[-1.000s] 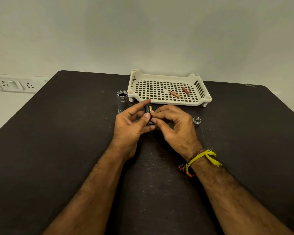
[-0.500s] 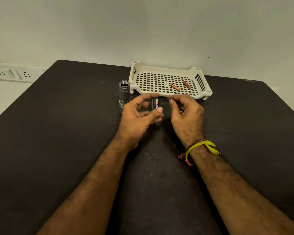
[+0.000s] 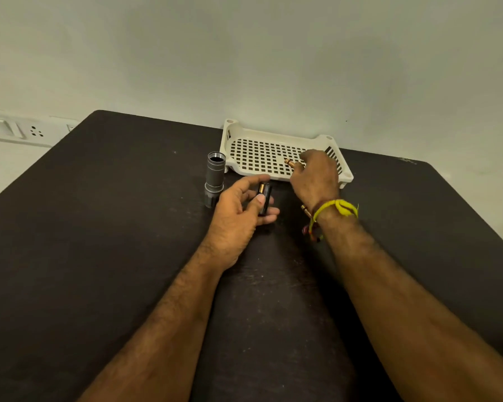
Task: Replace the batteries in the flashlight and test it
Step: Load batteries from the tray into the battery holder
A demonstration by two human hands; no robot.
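Note:
My left hand (image 3: 238, 213) holds a black battery holder (image 3: 266, 200) upright between thumb and fingers, with one copper-topped battery showing in it. My right hand (image 3: 315, 177) reaches into the white perforated tray (image 3: 253, 153), its fingertips pinching a copper-coloured battery (image 3: 289, 162) that lies on the tray floor. The second battery in the tray is hidden under that hand. The grey flashlight body (image 3: 214, 178) stands upright with its open end up, just left of the tray and beyond my left hand.
The dark table (image 3: 99, 256) ends at a pale wall right behind the tray. A small copper-coloured piece (image 3: 305, 209) lies beside my right wrist. A wall socket strip (image 3: 15, 129) is at the far left. The flashlight's cap is hidden behind my right hand.
My right hand left the battery holder and moved forward into the tray onto a battery. My left hand keeps the holder in about the same place.

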